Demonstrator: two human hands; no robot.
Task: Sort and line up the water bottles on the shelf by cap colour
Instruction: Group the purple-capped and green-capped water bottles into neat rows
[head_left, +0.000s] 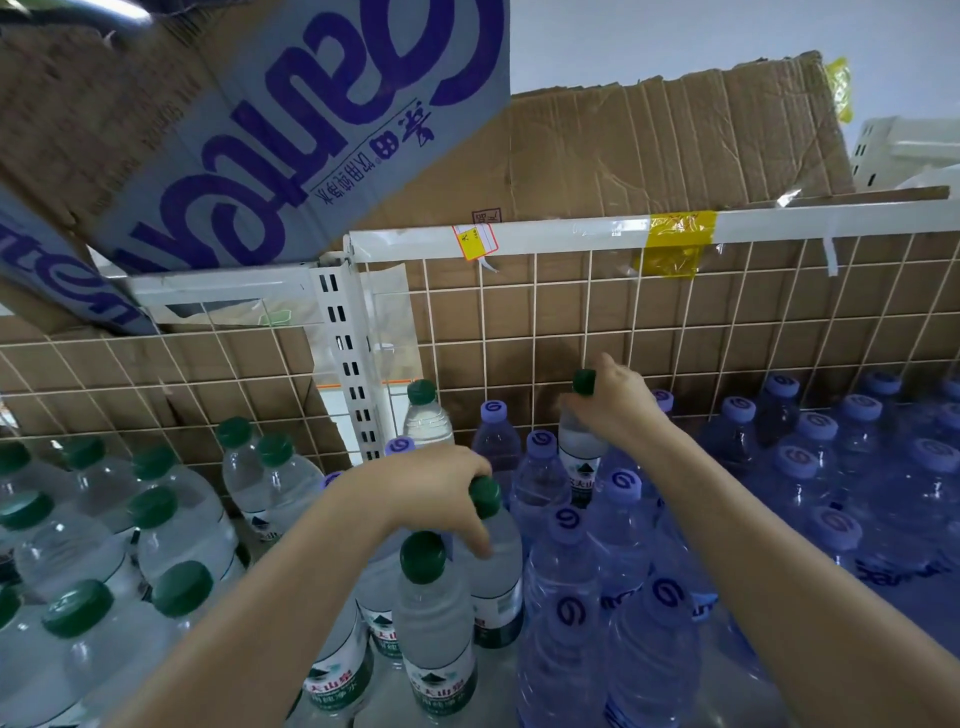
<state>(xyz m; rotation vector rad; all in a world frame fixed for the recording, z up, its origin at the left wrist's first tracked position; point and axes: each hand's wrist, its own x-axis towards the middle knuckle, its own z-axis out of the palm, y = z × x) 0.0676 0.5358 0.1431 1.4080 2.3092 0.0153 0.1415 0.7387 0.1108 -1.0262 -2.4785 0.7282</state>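
Clear bottles with green caps (156, 506) fill the left of the shelf, and blue-tinted bottles with purple caps (800, 460) fill the right. My left hand (431, 483) grips the neck of a green-capped bottle (493, 566) in the middle, with another green-capped bottle (431, 613) standing just in front of it. My right hand (618, 400) is closed around the neck of a green-capped bottle (582, 447) that stands among purple-capped ones near the wire back. One more green-capped bottle (423, 415) stands by the upright post.
A white wire grid (571, 322) backed by brown cardboard closes the rear of the shelf. A slotted white post (345, 353) divides the two bays. A tilted blue-printed carton (270, 130) hangs overhead at the left.
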